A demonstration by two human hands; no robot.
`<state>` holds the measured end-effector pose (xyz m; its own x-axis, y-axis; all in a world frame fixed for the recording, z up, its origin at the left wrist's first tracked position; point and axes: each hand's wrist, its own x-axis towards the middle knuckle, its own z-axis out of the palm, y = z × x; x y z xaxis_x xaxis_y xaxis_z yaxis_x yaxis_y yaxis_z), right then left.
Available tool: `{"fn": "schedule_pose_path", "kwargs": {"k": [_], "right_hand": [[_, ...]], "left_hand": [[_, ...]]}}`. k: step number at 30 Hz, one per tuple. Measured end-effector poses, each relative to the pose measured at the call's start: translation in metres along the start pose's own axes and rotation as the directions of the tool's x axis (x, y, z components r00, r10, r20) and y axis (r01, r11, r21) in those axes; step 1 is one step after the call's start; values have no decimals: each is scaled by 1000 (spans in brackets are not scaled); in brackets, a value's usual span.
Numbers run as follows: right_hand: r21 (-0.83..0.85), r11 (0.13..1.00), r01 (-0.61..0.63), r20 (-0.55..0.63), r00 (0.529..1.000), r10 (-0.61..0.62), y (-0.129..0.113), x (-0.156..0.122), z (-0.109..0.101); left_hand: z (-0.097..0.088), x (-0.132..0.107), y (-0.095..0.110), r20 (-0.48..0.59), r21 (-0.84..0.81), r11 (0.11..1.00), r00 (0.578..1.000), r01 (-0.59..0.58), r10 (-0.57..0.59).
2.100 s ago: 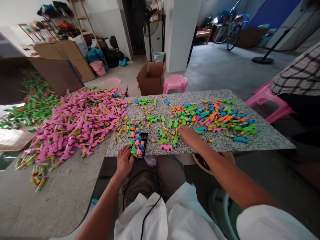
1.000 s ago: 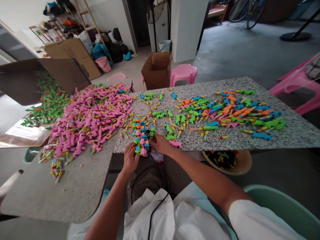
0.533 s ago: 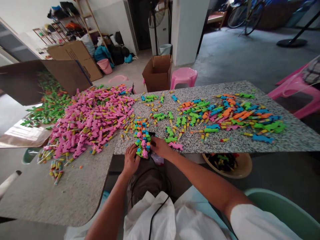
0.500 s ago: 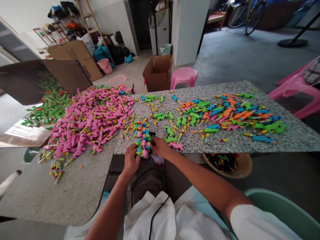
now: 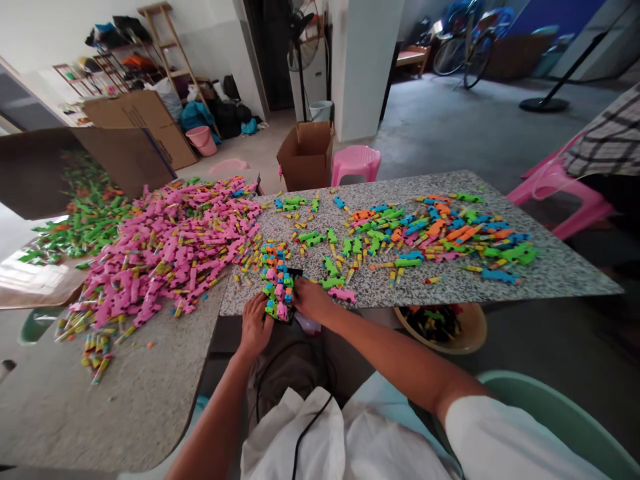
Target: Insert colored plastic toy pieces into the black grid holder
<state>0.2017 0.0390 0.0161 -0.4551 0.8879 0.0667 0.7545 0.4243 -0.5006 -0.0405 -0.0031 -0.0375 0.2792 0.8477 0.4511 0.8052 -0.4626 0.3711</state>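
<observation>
A block of small toy cars (image 5: 277,283) in green, pink, blue and orange stands at the table's front edge, with black parts (image 5: 295,272) along its right side. My left hand (image 5: 256,325) has its fingers bent against the block's near left side, gripping it there. On the other side my right hand (image 5: 311,299) is closed, its fingertips by the black parts; what they pinch is hidden. Loose yellow-ended pieces (image 5: 253,257) lie left of the block. A pink toy car (image 5: 342,295) and green ones (image 5: 330,267) lie just right of my right hand.
A large heap of pink toy cars (image 5: 170,247) covers the left table, beside an open carton of green ones (image 5: 95,213). Mixed toy cars (image 5: 440,227) spread over the right side. Below the edge sits a beige basin (image 5: 473,330). A person in plaid (image 5: 607,143) sits far right.
The view has turned slightly right, so the surroundings appear shifted left and more of the plaid-clothed person shows. Both hands keep nearly the same place at the block.
</observation>
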Motion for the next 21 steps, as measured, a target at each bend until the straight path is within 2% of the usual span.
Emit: {"fn": "schedule_pose_path", "kwargs": {"k": [4, 7, 9, 11, 13, 15, 18, 21], "right_hand": [[-55, 996, 67, 81, 995, -62, -7, 2, -8], [-30, 999, 10, 87, 996, -8, 0, 0, -22], [-24, 998, -50, 55, 997, 51, 16, -5, -38], [-53, 988, -148, 1, 989, 148, 41, -10, -58], [-103, 939, -329, -85, 943, 321, 67, -15, -79], [-159, 879, -449, -103, 893, 437, 88, -18, -95], [-197, 861, -469, -30, 880, 473, 98, -21, -98], [-220, 858, -464, 3, 880, 476, 89, -16, -83]], "left_hand": [[1, -1, -4, -18, 0, 1000, 1000, -2, 2], [2, -1, -7, -2, 1, 1000, 1000, -16, 16], [2, 0, -7, -2, -8, 1000, 1000, -20, 20], [1, 0, -5, -9, -17, 1000, 1000, -14, 14], [1, 0, -3, -17, -20, 1000, 1000, -6, 6], [1, 0, -2, -21, -15, 1000, 1000, -4, 3], [1, -1, -1, -11, -10, 1000, 1000, 2, -2], [1, -1, -1, -11, -18, 1000, 1000, 8, -9]]}}
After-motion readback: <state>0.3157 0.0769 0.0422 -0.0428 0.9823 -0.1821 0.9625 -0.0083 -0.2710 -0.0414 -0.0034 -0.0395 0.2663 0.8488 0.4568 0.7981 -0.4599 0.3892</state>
